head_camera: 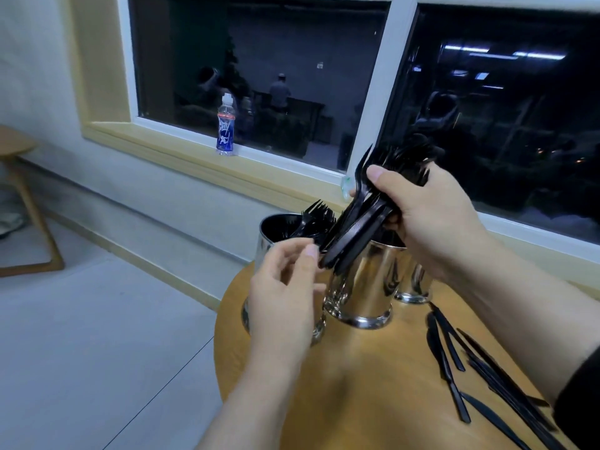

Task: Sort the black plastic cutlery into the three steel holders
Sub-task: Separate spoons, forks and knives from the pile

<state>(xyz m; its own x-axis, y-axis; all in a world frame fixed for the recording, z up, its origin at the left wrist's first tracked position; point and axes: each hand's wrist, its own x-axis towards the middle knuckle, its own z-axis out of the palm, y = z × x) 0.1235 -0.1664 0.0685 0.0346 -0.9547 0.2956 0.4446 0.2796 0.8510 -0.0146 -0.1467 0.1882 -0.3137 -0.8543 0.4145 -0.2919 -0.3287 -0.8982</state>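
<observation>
Cutlery bundle held over the steel holders

The right hand (428, 222) clenched a bundle of black cutlery (360, 222) above the middle holder (367, 287); the left hand (285, 287), fingers loosely curled, touched its handle ends near the tabletop's (373, 384) far edge.

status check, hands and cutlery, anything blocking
Right hand grips a bundle of cutlery over the holders. Left hand reaches for the handle ends. Forks already in left holder; knives on table. Nothing blocking.

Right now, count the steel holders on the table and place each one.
3: the left holder behind the left hand, with forks; the middle holder; the right holder, partly hidden behind the right hand.
</observation>
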